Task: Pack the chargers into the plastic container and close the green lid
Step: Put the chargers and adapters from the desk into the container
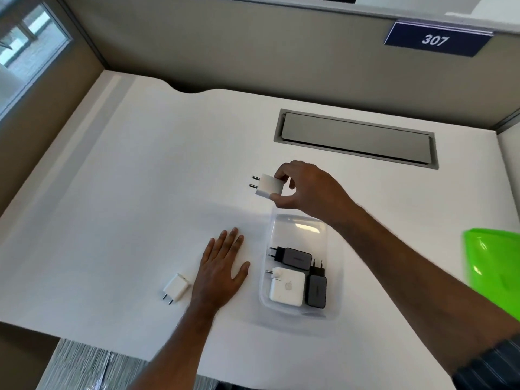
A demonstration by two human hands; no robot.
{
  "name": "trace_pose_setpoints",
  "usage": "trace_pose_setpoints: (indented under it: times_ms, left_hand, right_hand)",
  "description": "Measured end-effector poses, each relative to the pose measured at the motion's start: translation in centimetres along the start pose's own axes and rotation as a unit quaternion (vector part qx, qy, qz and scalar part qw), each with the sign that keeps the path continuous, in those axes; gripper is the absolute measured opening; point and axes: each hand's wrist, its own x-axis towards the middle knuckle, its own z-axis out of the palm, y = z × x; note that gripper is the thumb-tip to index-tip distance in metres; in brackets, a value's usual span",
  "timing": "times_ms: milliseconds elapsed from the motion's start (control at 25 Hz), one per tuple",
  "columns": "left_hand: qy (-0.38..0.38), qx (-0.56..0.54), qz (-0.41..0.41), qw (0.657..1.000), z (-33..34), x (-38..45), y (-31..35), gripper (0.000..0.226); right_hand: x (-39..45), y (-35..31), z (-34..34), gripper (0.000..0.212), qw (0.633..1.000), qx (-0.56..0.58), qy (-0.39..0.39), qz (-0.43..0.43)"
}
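A clear plastic container (298, 229) lies open on the white desk, holding a white square charger (287, 286) and two dark grey chargers (297, 258) (316, 291). My right hand (306, 190) pinches a small white charger (267, 185) in the air just beyond the container's far end, prongs pointing left. My left hand (222, 271) rests flat on the desk, fingers spread, left of the container. Another small white charger (176, 287) lies on the desk just left of that hand. The green lid (492, 266) sits at the right edge, partly cut off.
A grey cable hatch (356, 137) is set into the white desk (140, 178) behind the container. Beige partition walls close off the back and left side, with a "307" sign (434, 39) at upper right. The desk's front edge runs just below my forearms.
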Motion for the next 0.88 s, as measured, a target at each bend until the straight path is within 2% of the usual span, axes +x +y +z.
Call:
trace_pose_setpoints:
  times_ms: [120, 360, 640, 880]
  left_hand:
    - [0.001, -0.003, 0.002, 1.000, 0.0, 0.0, 0.0, 0.069]
    - [-0.003, 0.000, 0.001, 1.000, -0.2, -0.1, 0.2, 0.069]
    - [-0.001, 0.004, 0.002, 1.000, -0.2, -0.1, 0.2, 0.068]
    - [-0.002, 0.003, 0.000, 1.000, 0.0, -0.1, 0.1, 0.068]
  right_hand:
    - [-3.9, 1.2, -1.3, 0.033, 0.999, 0.002, 0.022, 0.039]
    - [-8.5, 3.3, -0.9, 0.035, 0.997, 0.004, 0.010, 0.083]
    - [-9.1, 3.8, 3.4, 0.039, 0.987, -0.136, -0.049, 0.068]
    - [-7.0, 3.5, 6.1, 0.043, 0.977, -0.133, -0.135, 0.100]
